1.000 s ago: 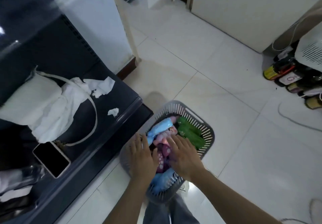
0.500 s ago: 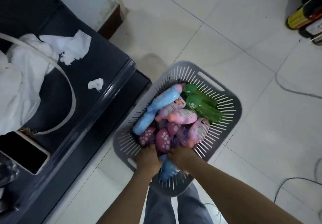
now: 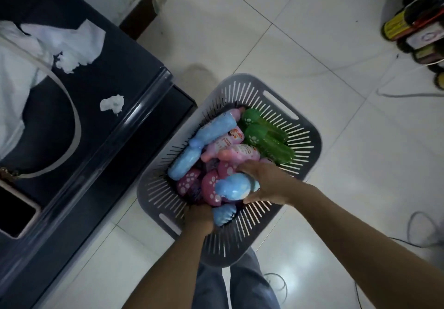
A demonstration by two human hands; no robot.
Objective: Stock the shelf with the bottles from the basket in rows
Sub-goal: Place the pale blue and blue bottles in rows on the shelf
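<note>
Count of what shows. Grey slotted plastic basket [image 3: 310,140]: 1. Inside it, light-blue plastic bottles [image 3: 216,130]: 4. Pale-pink plastic bottles with printed labels [image 3: 242,152]: 2 certain; a third pink end at the far wall, unsure. Magenta plastic bottles with white paw prints [image 3: 188,184]: 3. Green translucent plastic bottles [image 3: 271,142]: 2. Lower layers are hidden, so these are visible counts only. Hands: 2, left hand [image 3: 199,217] and right hand [image 3: 266,183]. Dark shelf top [image 3: 115,73]: 1. On it, white crumpled tissue pieces [image 3: 112,103]: 2; white soft bag with a pale strap [image 3: 16,80]: 1; black-screened phone [image 3: 14,215]: 1. Dark labelled bottles on the tiled floor [image 3: 406,20], far right: at least 4, cut by the frame edge.
</note>
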